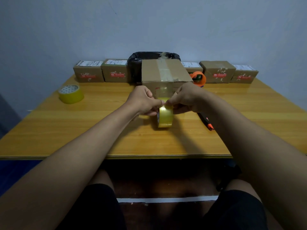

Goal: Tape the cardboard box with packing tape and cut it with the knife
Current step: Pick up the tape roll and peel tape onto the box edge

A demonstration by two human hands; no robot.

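A cardboard box (164,72) with old clear tape along its top stands at the middle of the wooden table (83,130). Just in front of it a yellowish roll of packing tape (165,117) stands on edge. My left hand (142,101) and my right hand (186,98) both grip the roll's top, thumbs and fingertips pinched together at its upper rim. A knife with a black and orange handle (207,122) lies on the table right of the roll, partly hidden by my right forearm.
A second yellow tape roll (71,93) lies at the left. An orange tape dispenser (198,78) sits behind the box to the right. Several small cardboard parcels (114,70) line the back edge, with a black-bagged bin (137,63) behind the box.
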